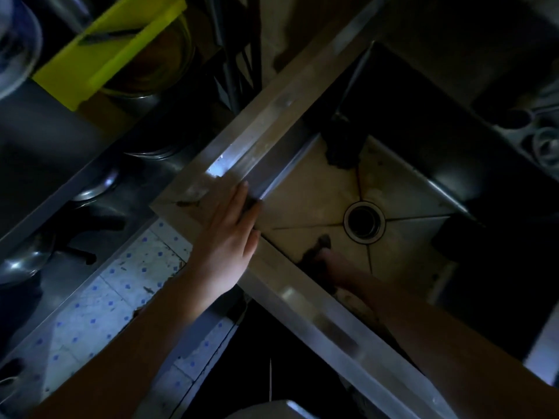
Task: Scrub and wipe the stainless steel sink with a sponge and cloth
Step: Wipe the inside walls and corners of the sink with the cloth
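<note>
Dim kitchen seen from above, lit only in patches. Stainless steel sink lying cornerwise across the view, with a broad flat rim meeting at a sharp near-left corner and straight walls dropping to a pale, stained basin floor. Round drain ringed in metal at the middle, four pressed creases running out from it. Far and right walls of the basin lost in shadow. Open room on the basin floor between drain and left wall; less along the near wall, taken up by the right forearm.

Left hand laid flat on the rim at that near-left corner, fingers straight and together, tips reaching the inner edge, gripping nothing. Right hand down inside the basin beside the near wall, fingertips at a dark pad on the floor just short of the drain. Too dark to tell whether curled round the pad or merely pressing it. Second dark clump, lumpy, in the far corner of the floor, well apart from both hands.

Outside the rim to the left: tiled floor, pale with small blue dots and dark scuffs. Shiny metal pans beside it. Yellow-green cutting board, smooth and flat, lying tilted over a bowl.
</note>
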`<state>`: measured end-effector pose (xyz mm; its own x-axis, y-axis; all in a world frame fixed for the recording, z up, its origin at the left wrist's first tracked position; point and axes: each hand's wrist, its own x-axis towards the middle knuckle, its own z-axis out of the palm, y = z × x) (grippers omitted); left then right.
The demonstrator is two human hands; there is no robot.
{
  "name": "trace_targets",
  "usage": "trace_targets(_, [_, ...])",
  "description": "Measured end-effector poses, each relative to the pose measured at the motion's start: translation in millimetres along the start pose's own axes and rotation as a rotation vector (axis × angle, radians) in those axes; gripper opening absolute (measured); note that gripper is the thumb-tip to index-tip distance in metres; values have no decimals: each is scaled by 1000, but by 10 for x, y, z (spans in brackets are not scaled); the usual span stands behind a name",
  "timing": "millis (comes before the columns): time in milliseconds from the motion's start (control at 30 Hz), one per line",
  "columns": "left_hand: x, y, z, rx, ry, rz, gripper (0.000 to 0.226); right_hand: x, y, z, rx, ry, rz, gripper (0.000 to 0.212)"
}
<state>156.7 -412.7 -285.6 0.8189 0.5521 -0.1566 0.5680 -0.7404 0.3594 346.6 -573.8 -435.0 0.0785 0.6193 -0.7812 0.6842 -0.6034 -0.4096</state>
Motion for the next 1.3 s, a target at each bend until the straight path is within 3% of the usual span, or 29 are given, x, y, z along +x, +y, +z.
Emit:
trace_targets(100, [26, 8, 11, -18, -4, 5, 51, -203, 209, 49, 23, 8, 73, 8])
trace_targets(267, [-24, 1, 5, -55, -26, 1, 51, -152, 107, -43, 77, 3, 70, 24])
trace_targets(433, [-135, 36, 65, 62, -138, 19, 59, 252, -341, -242, 100, 74, -72, 28])
trace_targets(567, [-190, 203, 107, -59, -54, -71, 40, 415, -576, -304, 94, 1, -197, 32])
trace_targets(700, [-227, 433, 261, -9, -41, -94, 40, 234, -245, -256, 80, -41, -197, 31])
trace_targets(1100, [-375, 1117, 508, -12, -19, -107, 27, -644, 1264, 223, -84, -179, 50, 30])
trace_targets(1300, [-562, 1307, 551, -20, -41, -102, 31, -719, 1288, 239, -142, -200, -30, 30])
